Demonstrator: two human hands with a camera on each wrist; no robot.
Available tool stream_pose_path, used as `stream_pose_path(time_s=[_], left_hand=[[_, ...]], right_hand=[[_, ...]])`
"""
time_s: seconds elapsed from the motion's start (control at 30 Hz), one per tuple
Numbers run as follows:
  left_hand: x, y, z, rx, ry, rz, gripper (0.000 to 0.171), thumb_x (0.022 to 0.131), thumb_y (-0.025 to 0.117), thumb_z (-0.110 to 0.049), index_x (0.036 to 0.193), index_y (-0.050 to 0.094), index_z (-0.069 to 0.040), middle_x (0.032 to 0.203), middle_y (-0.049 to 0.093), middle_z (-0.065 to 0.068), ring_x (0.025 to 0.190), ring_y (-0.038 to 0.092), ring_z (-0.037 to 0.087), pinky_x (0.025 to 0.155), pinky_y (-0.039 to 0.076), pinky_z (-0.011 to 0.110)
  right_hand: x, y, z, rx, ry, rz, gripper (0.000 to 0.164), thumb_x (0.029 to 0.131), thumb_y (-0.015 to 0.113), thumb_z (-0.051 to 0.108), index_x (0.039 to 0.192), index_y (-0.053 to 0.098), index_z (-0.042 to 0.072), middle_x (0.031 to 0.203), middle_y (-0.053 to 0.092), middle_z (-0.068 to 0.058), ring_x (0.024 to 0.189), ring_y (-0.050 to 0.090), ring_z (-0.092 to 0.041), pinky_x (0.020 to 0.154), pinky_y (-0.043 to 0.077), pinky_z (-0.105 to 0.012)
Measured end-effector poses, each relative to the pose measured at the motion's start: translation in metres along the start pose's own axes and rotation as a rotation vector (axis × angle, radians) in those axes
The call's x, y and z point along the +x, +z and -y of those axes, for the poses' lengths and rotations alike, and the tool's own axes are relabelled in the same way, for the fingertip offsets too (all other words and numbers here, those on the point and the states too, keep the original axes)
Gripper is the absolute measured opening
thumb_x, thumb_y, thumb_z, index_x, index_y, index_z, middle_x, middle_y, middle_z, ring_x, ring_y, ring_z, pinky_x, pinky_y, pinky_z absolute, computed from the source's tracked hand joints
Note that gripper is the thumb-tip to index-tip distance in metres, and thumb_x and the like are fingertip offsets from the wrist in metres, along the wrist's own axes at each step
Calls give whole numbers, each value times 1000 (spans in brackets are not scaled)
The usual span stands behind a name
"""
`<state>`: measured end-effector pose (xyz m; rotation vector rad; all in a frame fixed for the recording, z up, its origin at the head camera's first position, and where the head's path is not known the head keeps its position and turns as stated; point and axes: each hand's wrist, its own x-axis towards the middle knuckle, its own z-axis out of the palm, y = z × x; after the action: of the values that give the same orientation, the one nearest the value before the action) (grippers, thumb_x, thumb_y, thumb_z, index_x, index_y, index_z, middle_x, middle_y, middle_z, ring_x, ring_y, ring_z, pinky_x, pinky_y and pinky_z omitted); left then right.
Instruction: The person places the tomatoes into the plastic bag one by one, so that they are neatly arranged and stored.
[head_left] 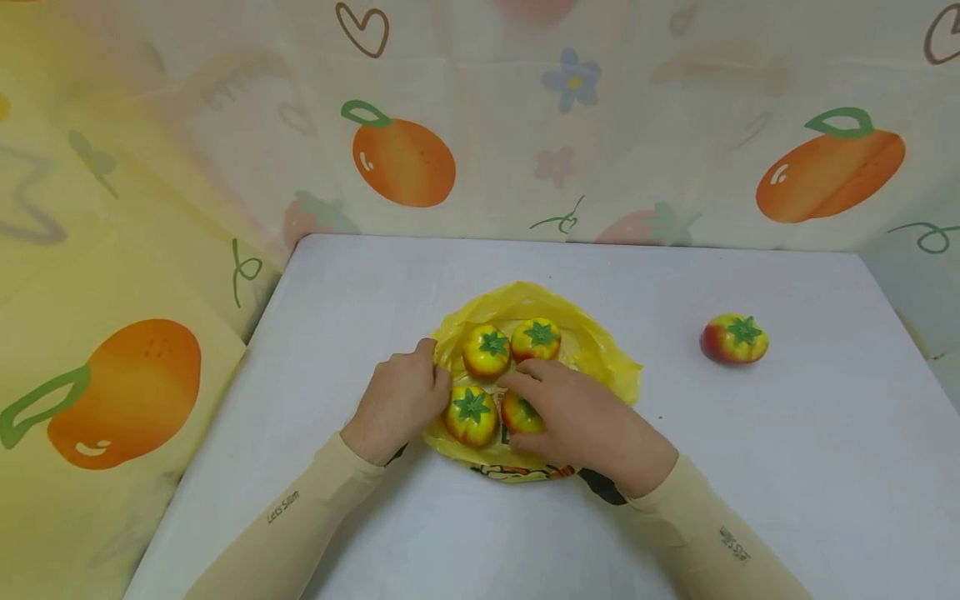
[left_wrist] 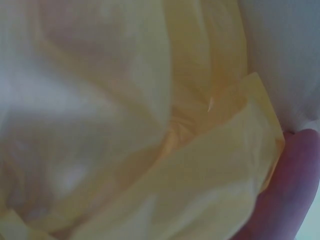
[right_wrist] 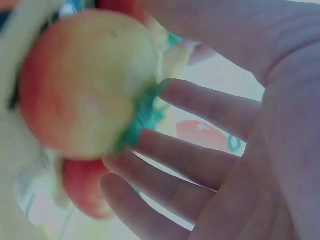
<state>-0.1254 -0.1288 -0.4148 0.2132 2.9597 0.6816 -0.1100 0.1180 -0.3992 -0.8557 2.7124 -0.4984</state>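
Observation:
A yellow plastic bag lies spread on the table with its mouth up, several red-and-yellow toy tomatoes with green star-shaped tops inside. At its left edge, my left hand pinches the rim; the left wrist view shows the crumpled film beside a finger. My right hand reaches over the bag's right side, above the front right toy tomato, partly covering it. In the right wrist view the fingers of that hand are spread and rather straight, with fingertips right at the green top of a toy tomato.
Another toy tomato lies alone on the white table, to the right of the bag. Behind the table hangs a fruit-print cloth, and a yellow printed cloth is on the left side.

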Motion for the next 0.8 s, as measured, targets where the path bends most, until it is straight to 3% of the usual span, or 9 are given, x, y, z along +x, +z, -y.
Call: stream_pose_path(time_s=[0.37,0.8], left_hand=[[0,1,-1,0,-26,15,18,101,49,-18,105,57,-2,68,56,9,48,52,20,43,41,28],[-1,2,-2,-11,-38,9,16,101,49,-18,103,56,-3,70,57,10,50,52,21,45,42,29]], right_hand=[[-19,-40,-30,35,109,-122,63,94,83,45,147,63,17,148,63,-6,136,62,-29,115,52,-54],[-47,-74,-86,123,225,-260,57,101,75,42,149,60,15,155,60,-13,143,56,-38,117,46,-63]])
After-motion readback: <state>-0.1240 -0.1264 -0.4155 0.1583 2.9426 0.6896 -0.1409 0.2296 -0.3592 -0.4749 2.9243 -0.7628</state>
